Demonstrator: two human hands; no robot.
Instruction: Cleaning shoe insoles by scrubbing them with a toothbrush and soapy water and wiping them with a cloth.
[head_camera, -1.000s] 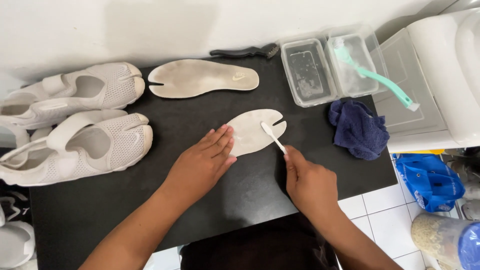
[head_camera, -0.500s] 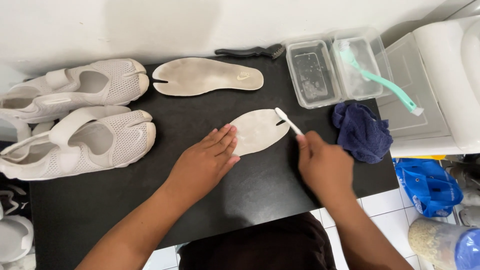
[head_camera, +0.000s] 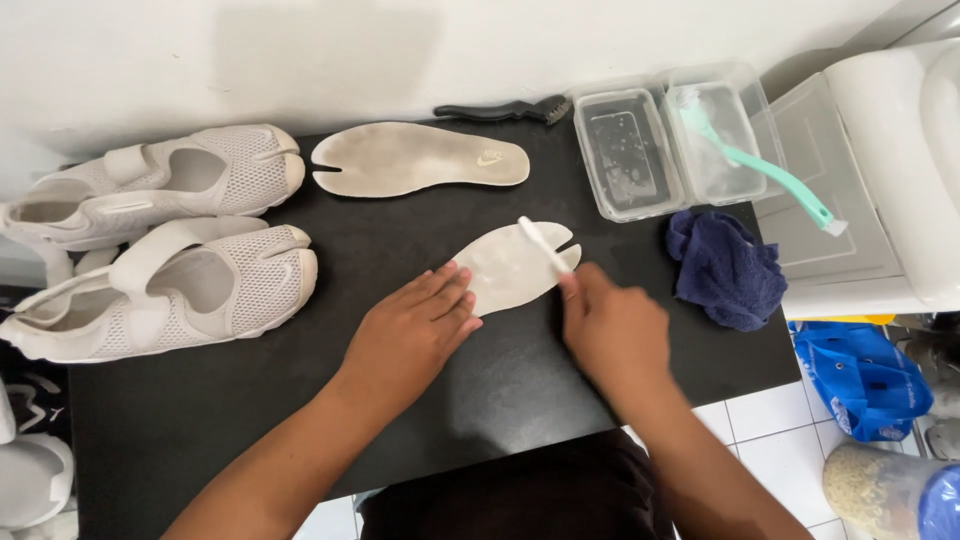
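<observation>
Near insole (head_camera: 510, 265) lies flat on black mat (head_camera: 300, 400), mid-mat. Left hand (head_camera: 415, 335) flat, fingers spread, pressing heel end of insole; grasps nothing. Right hand (head_camera: 615, 330) closed on white brush (head_camera: 540, 245), just right of insole; brush head lies across its toe end. Second insole (head_camera: 420, 160) beyond near insole, apart from it. Two white shoes (head_camera: 160, 240) well left of insole. Blue cloth (head_camera: 725, 270) right of insole; two clear tubs (head_camera: 670, 145) behind cloth, green brush (head_camera: 760, 170) resting in right tub.

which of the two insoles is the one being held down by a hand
The nearer insole, in the middle of the black table: the left hand presses flat on its heel end. The other insole lies untouched near the wall.
</observation>
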